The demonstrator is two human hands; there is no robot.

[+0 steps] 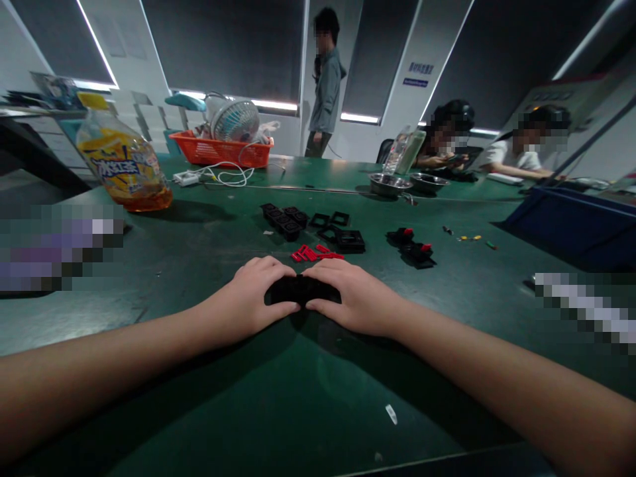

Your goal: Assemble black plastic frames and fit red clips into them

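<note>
A green desk fills most of the view, and beyond it a standing person in a grey-blue top is turned side-on. Two seated people, one in dark hair and headphones or a cap, hard to tell which, and one in white, sit along the far right side. A blue bin rests at the right of the desk; at the far left is a red basket carrying a white fan. Nearer on the left stands a yellow-capped bottle with a little amber liquid at its bottom. In the middle, the left hand and right hand meet low over the desk, their fingers clamped from both sides on a black part, thumbs on the near side; its shape is mostly hidden in shadow. Two metal bowls sit side by side toward the far right. Just past the hands lie a cluster of black blocks and, to its right, some black frames. Farther right are two black pieces with red tips. Red strips lie between the hands and the frames. Smallest are a white scrap near the front edge, yellow bits and a green bit at right.
</note>
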